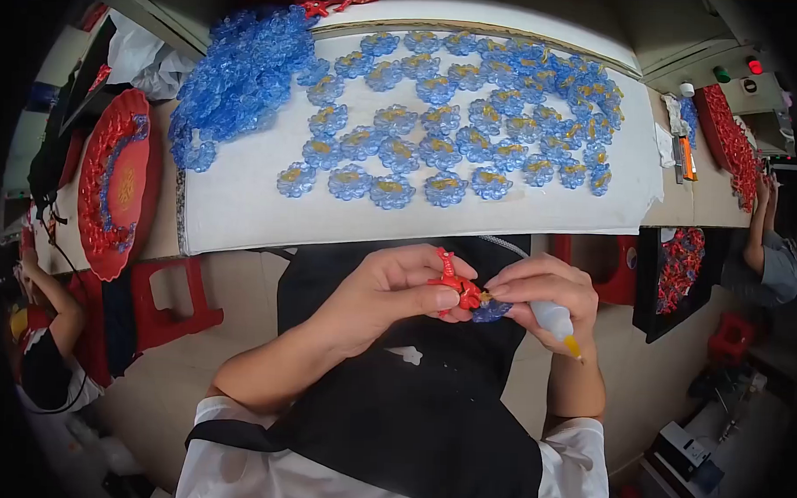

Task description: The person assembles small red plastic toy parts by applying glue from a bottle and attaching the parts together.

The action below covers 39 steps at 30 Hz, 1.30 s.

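Above my lap, my left hand (388, 288) is closed around a small shiny red plastic figure (459, 286), its thumb pressed along the side. My right hand (559, 294) meets it, thumb and fingertips pinching a translucent blue piece (491, 313) against the end of the red figure. Also tucked in that right hand is a whitish squeeze bottle (553, 321), its yellow tip (573, 346) pointing down and away from the pieces. The exact contact between blue and red parts is partly hidden by fingers.
On the white-topped table (241, 222), flower-shaped blue pieces (392, 193) with yellowish marks lie in rows. A heap of blue pieces (247, 72) sits at the left. A red tray (124, 195) stands further left; a black crate (678, 285) of red parts is at right. Other people work on both sides.
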Available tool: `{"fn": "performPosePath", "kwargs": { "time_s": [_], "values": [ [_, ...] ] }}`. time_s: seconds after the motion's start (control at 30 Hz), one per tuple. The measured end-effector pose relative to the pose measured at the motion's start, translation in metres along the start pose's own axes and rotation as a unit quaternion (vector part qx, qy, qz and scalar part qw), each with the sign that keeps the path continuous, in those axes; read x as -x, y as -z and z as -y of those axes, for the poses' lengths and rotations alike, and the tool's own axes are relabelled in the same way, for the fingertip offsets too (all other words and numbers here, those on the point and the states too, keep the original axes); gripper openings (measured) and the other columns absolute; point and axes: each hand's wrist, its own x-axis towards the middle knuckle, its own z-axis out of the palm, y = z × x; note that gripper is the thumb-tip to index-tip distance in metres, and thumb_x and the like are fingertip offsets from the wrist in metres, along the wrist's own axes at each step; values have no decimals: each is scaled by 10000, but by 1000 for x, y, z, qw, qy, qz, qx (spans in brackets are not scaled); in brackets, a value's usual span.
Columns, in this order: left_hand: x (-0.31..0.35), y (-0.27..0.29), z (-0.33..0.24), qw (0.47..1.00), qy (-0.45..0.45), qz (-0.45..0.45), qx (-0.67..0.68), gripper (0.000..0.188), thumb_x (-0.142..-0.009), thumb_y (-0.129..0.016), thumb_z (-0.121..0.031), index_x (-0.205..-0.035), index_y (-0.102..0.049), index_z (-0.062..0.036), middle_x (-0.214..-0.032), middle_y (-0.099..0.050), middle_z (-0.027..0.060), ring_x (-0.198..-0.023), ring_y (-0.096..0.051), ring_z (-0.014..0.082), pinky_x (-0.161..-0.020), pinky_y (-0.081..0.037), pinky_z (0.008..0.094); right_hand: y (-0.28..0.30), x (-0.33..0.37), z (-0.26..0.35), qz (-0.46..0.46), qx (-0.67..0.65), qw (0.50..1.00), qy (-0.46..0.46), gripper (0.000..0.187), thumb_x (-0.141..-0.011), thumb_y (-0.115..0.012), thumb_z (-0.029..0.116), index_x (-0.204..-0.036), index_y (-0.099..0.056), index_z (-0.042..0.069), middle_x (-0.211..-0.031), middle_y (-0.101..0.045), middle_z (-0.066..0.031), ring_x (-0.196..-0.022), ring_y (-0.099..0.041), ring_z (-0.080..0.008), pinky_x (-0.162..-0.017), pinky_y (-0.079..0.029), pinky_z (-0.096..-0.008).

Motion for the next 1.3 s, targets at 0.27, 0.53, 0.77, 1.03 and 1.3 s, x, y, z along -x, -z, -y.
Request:
{"fn": "performPosePath", "kwargs": {
  "time_s": [0.27, 0.53, 0.77, 1.03, 1.3],
  "values": [
    [-2, 4, -1, 998, 55, 15, 1, 264, -806, -551, -95, -1041, -507, 17, -886, -601, 112, -773, -602, 157, -714, -488, 259, 8, -6, 1, 92, 7, 996, 17, 251, -604, -671, -38, -845, -635, 27, -811, -597, -96, -693, -594, -204, -567, -474, -272],
    [-3, 5, -2, 995, 97, 16, -3, 296, -813, -561, -168, -1050, -511, 1, -890, -588, 102, -799, -592, 168, -723, -483, 261, 9, -7, 1, 123, 11, 992, 13, 260, -601, -672, -28, -851, -634, 33, -809, -593, -95, -691, -590, -206, -559, -472, -275],
    [-3, 3, -6, 990, 138, 3, -6, 275, -804, -562, -126, -1037, -524, 15, -863, -602, 122, -767, -615, 162, -705, -514, 269, 12, -11, 1, 175, 2, 984, 11, 263, -608, -675, -14, -860, -616, 35, -795, -583, -89, -686, -585, -221, -552, -459, -288],
    [-4, 4, -6, 988, 157, -12, -2, 330, -792, -593, -183, -1045, -513, 14, -913, -581, 107, -813, -590, 177, -736, -481, 276, 8, -12, -4, 171, 4, 985, 2, 277, -603, -679, -19, -867, -620, 43, -815, -570, -83, -676, -579, -209, -559, -463, -278],
    [6, 4, -15, 990, 106, -24, -85, 348, -764, -591, -73, -1080, -484, 25, -868, -594, 98, -762, -583, 127, -700, -477, 235, -5, -17, 2, 138, 42, 989, -12, 268, -601, -674, -42, -850, -644, 55, -781, -522, -61, -678, -562, -161, -550, -464, -250]
  ]
}}
